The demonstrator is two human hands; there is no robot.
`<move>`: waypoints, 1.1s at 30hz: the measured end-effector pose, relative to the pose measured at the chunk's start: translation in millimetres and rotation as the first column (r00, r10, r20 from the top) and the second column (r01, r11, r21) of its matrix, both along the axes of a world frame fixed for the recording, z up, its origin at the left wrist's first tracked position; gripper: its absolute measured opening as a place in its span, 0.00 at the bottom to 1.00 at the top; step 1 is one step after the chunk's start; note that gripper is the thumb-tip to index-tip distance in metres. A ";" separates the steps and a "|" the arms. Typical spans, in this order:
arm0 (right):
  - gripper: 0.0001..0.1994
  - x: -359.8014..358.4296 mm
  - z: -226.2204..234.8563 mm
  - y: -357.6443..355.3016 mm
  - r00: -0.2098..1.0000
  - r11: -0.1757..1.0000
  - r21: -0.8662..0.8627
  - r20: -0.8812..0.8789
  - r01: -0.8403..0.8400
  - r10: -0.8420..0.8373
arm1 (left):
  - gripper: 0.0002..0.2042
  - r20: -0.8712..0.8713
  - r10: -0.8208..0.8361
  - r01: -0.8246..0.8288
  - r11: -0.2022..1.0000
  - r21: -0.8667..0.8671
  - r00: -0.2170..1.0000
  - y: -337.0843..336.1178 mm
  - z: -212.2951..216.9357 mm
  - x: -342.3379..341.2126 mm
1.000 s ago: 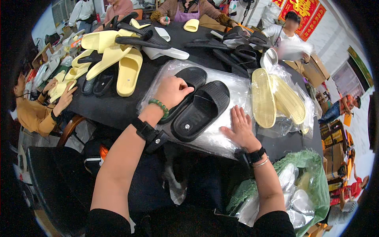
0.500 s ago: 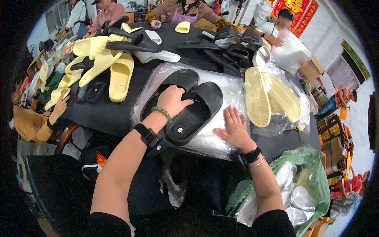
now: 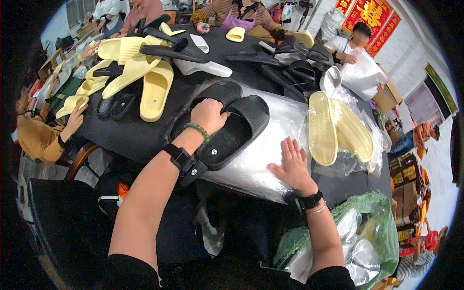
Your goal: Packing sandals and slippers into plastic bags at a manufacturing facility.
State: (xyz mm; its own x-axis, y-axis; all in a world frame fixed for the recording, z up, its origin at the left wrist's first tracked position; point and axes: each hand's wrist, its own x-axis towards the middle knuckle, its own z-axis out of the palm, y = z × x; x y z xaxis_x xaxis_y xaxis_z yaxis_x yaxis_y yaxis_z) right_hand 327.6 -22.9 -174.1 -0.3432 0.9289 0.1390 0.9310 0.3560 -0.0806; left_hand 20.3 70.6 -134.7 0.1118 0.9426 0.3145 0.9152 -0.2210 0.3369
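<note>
My left hand (image 3: 209, 117) is closed around the inner edges of a pair of black slippers (image 3: 247, 118) where the two meet. The pair rests sole down over the left part of a stack of clear plastic bags (image 3: 261, 169). Flat on the right part of that stack lies my right hand (image 3: 293, 166), fingers stretched out and holding nothing. Just right of the bags, a pair of pale yellow slippers (image 3: 322, 128) lies soles up on clear plastic wrapping.
Yellow, black and white slippers (image 3: 156, 92) are heaped at the table's left. More black slippers (image 3: 302, 70) lie at the back right. A green sack (image 3: 386, 227) with wrapped slippers stands by my right forearm. Co-workers sit around the black table (image 3: 121, 137).
The whole view has shifted slightly. My left hand and the black slippers have moved a little left across the bags. My right hand stays flat on the stack.
</note>
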 end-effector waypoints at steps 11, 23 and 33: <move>0.48 4.9 -3.5 -0.5 1.000 0.999 0.034 0.008 0.004 -0.005 | 0.15 0.012 0.042 -0.043 0.999 0.017 0.999 3.6 -2.6 -4.7; 0.47 0.2 1.9 -2.2 0.999 0.999 -0.030 -0.017 0.027 -0.028 | 0.17 0.051 -0.046 0.039 0.991 0.130 0.998 -3.7 6.5 -19.4; 0.47 -0.7 -3.4 -0.6 1.000 1.000 0.015 -0.010 0.008 -0.008 | 0.17 0.015 -0.170 0.171 0.984 -0.043 0.985 -36.8 -3.8 17.8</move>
